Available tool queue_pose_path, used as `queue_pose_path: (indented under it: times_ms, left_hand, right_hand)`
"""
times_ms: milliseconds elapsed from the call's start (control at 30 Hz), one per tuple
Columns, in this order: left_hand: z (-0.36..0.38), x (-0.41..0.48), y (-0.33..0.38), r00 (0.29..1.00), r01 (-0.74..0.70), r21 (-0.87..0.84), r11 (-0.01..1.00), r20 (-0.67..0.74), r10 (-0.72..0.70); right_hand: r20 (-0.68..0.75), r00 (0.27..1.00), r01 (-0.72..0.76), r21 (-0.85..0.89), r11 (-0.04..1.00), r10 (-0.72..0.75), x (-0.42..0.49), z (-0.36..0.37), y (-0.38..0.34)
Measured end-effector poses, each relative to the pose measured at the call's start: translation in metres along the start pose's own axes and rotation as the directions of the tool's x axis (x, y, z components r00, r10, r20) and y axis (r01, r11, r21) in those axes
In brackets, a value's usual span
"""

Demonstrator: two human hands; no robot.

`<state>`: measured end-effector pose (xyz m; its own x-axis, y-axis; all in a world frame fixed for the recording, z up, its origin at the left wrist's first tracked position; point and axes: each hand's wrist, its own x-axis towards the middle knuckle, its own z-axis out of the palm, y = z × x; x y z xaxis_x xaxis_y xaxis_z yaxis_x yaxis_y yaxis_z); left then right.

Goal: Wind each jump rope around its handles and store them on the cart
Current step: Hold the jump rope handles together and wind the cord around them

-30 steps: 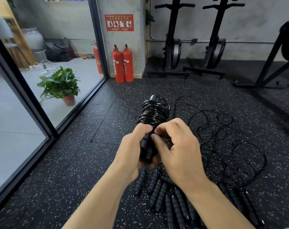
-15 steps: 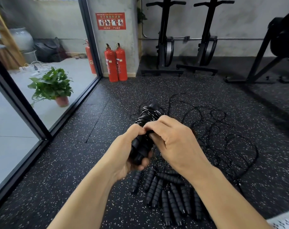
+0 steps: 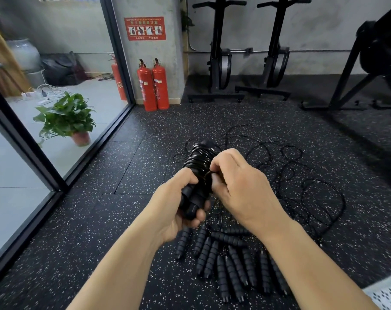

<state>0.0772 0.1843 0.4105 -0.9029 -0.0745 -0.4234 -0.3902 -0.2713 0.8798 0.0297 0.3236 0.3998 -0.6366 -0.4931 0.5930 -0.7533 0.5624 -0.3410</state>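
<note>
The left hand (image 3: 176, 206) grips the handles of the wound jump rope (image 3: 199, 159), held above the floor. The right hand (image 3: 239, 186) pinches the last turn against the coil. If that pinch slips, the springy coils may unwind into the loose ropes (image 3: 302, 186) below. Compared with a second ago, the bundle sits lower and more tilted.

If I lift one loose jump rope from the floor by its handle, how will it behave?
Probably floppy: the thin cords lie in loose loops. They overlap, so it may snag neighbours. The ribbed handles look grippy, but round enough to roll.
</note>
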Motion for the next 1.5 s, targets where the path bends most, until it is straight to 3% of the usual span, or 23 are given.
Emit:
queue_pose_path:
  times_ms: [233,467,533,633,767,933,1067,1200,1300,1400,1500]
  left_hand:
    - [0.000,0.002,-0.001,0.999,0.039,-0.049,0.998,-0.005,-0.039]
    - [0.001,0.005,0.000,0.999,0.051,-0.123,0.991,0.022,-0.048]
    - [0.002,0.007,-0.001,1.000,0.027,-0.109,0.994,0.014,-0.026]
    - [0.006,0.011,-0.004,1.000,0.004,-0.083,0.997,0.004,-0.004]
    - [0.017,0.015,-0.007,0.999,-0.021,-0.067,0.998,0.040,0.024]
    - [0.033,0.014,-0.015,0.992,0.018,-0.105,0.994,0.123,-0.005]
    - [0.047,0.009,-0.026,0.986,0.070,-0.073,0.995,0.157,-0.058]
    - [0.056,0.000,-0.035,0.998,-0.012,0.113,0.993,0.065,0.004]
    - [0.063,-0.017,-0.033,0.994,0.008,0.161,0.987,0.105,-0.025]
    - [0.078,-0.037,-0.023,0.982,0.039,0.178,0.983,0.173,-0.070]
    - [0.098,-0.054,-0.014,0.968,-0.006,0.263,0.965,0.243,-0.061]
  right_hand:
    - [-0.065,0.993,-0.089,0.181,0.979,0.102,0.006,0.001,0.011]
    - [-0.081,0.884,-0.377,0.460,0.804,0.461,0.007,-0.011,0.028]
    - [-0.030,0.831,-0.461,0.521,0.718,0.555,0.006,-0.010,0.031]
    - [0.167,0.780,-0.580,0.554,0.597,0.603,0.004,-0.004,0.029]
    - [0.471,0.673,-0.695,0.667,0.270,0.570,0.002,-0.001,0.024]
    - [0.551,0.649,-0.662,0.748,0.033,0.525,-0.009,-0.006,0.025]
    - [0.551,0.584,-0.673,0.739,-0.024,0.596,-0.028,-0.012,0.028]
    - [0.583,0.505,-0.699,0.709,-0.095,0.636,-0.048,-0.016,0.029]
    - [0.592,0.464,-0.684,0.712,-0.157,0.659,-0.059,-0.029,0.022]
    - [0.552,0.461,-0.647,0.745,-0.163,0.695,-0.067,-0.051,0.014]
    - [0.481,0.475,-0.622,0.776,-0.105,0.737,-0.073,-0.083,0.007]
